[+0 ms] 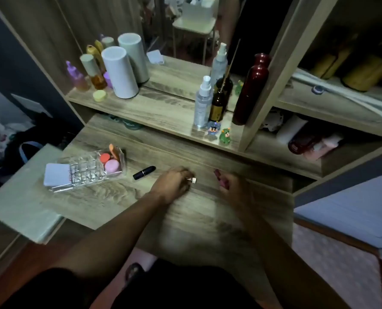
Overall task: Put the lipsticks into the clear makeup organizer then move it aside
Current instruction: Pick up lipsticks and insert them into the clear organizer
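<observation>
A clear makeup organizer stands on the left of the wooden desk, with pink and orange sponges in its far compartment. A black lipstick lies on the desk just right of it. My left hand rests on the desk in the middle, closed around a small lipstick whose white tip sticks out. My right hand, blurred, is closed on a dark pink lipstick.
A white square compact lies against the organizer's left side. The raised shelf behind carries white cylinders, spray bottles, a dark red bottle and small figurines. A bed edge is at the right.
</observation>
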